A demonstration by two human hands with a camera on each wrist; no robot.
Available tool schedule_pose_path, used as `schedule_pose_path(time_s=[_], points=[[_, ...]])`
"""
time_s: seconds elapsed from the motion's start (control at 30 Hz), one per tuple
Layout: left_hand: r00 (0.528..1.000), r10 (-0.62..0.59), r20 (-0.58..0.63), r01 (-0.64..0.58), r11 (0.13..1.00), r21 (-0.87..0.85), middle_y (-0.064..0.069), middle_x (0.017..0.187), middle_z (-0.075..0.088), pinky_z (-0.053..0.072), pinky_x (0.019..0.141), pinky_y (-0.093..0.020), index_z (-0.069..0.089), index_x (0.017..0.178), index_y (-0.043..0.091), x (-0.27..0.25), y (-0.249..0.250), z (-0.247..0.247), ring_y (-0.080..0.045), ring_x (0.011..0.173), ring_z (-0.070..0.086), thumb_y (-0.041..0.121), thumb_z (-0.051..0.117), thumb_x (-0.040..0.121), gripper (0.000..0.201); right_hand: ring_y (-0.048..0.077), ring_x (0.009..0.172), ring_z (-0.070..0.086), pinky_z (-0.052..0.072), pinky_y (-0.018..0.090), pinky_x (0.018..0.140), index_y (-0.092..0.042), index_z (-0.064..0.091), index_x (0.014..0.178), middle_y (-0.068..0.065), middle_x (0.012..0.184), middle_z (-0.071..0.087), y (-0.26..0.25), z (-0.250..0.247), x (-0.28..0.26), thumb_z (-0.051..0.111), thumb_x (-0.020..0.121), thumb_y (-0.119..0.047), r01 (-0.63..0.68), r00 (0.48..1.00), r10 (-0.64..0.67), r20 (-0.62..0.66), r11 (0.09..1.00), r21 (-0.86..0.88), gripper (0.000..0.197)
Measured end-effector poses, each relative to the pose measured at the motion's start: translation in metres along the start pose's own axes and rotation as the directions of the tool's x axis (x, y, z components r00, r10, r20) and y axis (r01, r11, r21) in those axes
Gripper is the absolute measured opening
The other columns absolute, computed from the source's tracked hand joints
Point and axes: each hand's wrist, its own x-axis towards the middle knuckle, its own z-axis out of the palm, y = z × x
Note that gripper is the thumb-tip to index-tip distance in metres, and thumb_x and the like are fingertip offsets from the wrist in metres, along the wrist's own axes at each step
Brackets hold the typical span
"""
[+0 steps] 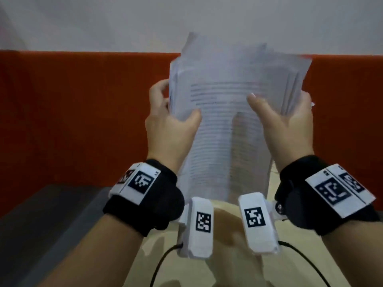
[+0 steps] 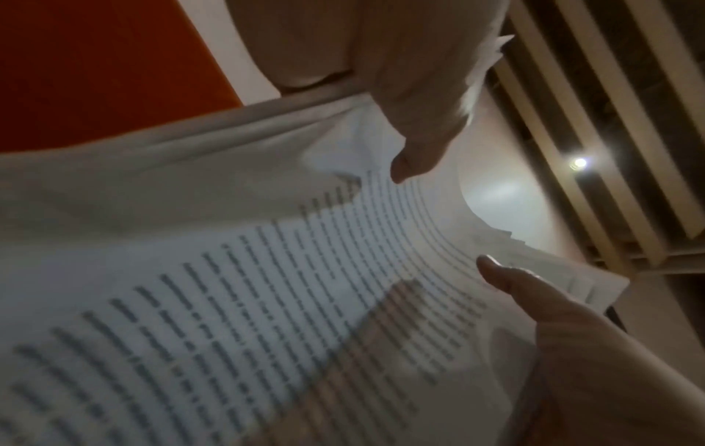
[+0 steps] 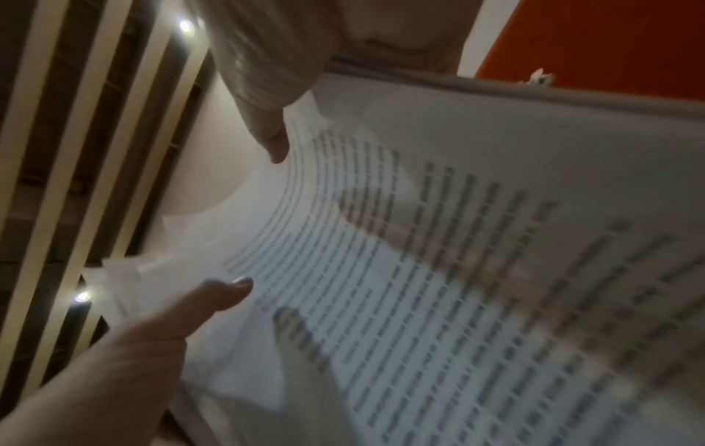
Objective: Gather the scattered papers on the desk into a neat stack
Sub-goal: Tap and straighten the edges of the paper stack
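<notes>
Holding papers [image 1: 228, 121] upright; left hand [image 1: 167, 125] and right hand [image 1: 290, 129] gripping opposite edges.

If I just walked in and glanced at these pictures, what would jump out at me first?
First, the sheaf of white printed papers held upright mid-frame, its edges uneven, gripped by the left hand and right hand on either side. Next, the bright orange-red wall panel behind, and the black wristbands with square-patterned white tags.

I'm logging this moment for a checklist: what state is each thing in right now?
papers: gathered in one bundle, held upright in the air, top edges uneven and fanned.
left hand: grips the bundle's left edge, thumb on the front sheet.
right hand: grips the right edge, thumb on the front sheet.
</notes>
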Motion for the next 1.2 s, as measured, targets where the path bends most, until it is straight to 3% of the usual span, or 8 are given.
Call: schedule_pose_path(time_s=[0.07,0.2,0.5,0.6,0.73,0.9,1.0,1.2], points=[[0.997,-0.055,-0.046,0.054,0.998,-0.012,0.029,0.086,0.05,0.046,0.065,0.001,0.042,0.129,0.018,-0.01,-0.012,-0.004,0.031,0.072,0.053,0.017,0.075,0.077,0.062,0.0,0.093,0.066,0.055,0.02,0.075,-0.022,0.048,0.118,-0.011,0.107,0.065,0.006,-0.004,-0.008,0.077,0.073,-0.04,-0.048,0.998,0.05,-0.037,0.997,0.064,0.055],[0.976,-0.218,-0.015,0.217,0.974,-0.061,0.023,0.091,0.057,0.057,0.08,-0.031,0.041,0.121,0.028,-0.021,-0.033,-0.008,0.008,0.082,0.061,0.021,0.074,0.078,0.054,0.008,0.094,0.068,0.058,0.03,0.079,-0.021,0.048,0.115,-0.007,0.107,0.066,0.021,-0.007,-0.014,0.076,0.076,-0.031,-0.127,0.989,0.131,-0.061,0.989,0.076,0.049],[0.945,-0.317,0.084,0.316,0.948,0.031,-0.001,0.115,0.062,0.054,0.091,-0.047,0.044,0.116,0.031,-0.021,-0.041,-0.001,-0.022,0.108,0.061,0.039,0.068,0.077,0.047,0.015,0.1,0.067,0.056,0.035,0.082,-0.016,0.053,0.121,0.002,0.114,0.067,0.048,-0.01,-0.011,0.072,0.08,-0.016,-0.22,0.974,0.215,0.077,0.973,0.069,0.044],[0.998,0.048,-0.032,-0.038,0.96,0.277,-0.003,0.134,0.049,0.044,0.104,-0.043,0.035,0.139,0.023,-0.016,-0.011,-0.006,-0.02,0.124,0.049,0.039,0.071,0.075,0.075,0.006,0.088,0.07,0.053,0.024,0.072,-0.024,0.062,0.105,-0.005,0.102,0.072,0.055,-0.016,-0.012,0.071,0.08,-0.01,-0.232,0.967,0.218,0.129,0.967,0.103,0.03],[0.871,0.464,0.163,-0.438,0.585,0.683,-0.008,0.157,0.027,0.025,0.113,-0.048,0.019,0.153,0.017,0.011,0.051,-0.002,-0.026,0.146,0.024,0.052,0.057,0.077,0.091,0.01,0.086,0.073,0.056,0.023,0.068,-0.017,0.067,0.107,-0.002,0.099,0.075,0.055,-0.018,-0.011,0.071,0.08,-0.01,-0.262,0.95,0.239,0.2,0.96,0.096,0.029],[0.901,0.0,0.433,-0.413,0.304,0.859,-0.012,0.146,0.043,0.016,0.113,-0.058,0.029,0.147,0.016,0.033,0.045,0.008,-0.033,0.135,0.039,0.072,0.041,0.079,0.089,0.009,0.076,0.074,0.057,0.024,0.065,-0.021,0.071,0.093,-0.005,0.087,0.078,0.052,-0.021,-0.009,0.07,0.08,-0.007,-0.304,0.926,0.259,0.273,0.943,0.137,0.018],[0.902,0.015,0.431,-0.409,0.343,0.846,-0.011,0.16,0.019,0.007,0.114,-0.058,0.008,0.154,0.016,0.03,0.041,0.01,-0.032,0.148,0.016,0.072,0.043,0.079,0.1,0.015,0.082,0.074,0.058,0.029,0.07,-0.023,0.072,0.088,-0.003,0.087,0.078,0.052,-0.02,-0.01,0.07,0.08,-0.008,-0.303,0.92,0.255,0.299,0.945,0.126,0.017],[0.68,-0.038,0.732,-0.574,0.593,0.564,0.003,0.165,-0.002,0.0,0.119,-0.054,-0.006,0.154,0.03,0.02,0.055,0.037,-0.018,0.151,-0.001,0.06,0.055,0.081,0.099,0.011,0.069,0.07,0.056,0.026,0.062,-0.021,0.072,0.084,-0.003,0.077,0.074,0.044,-0.014,-0.012,0.068,0.083,-0.014,-0.259,0.931,0.207,0.302,0.955,0.143,0.009]])
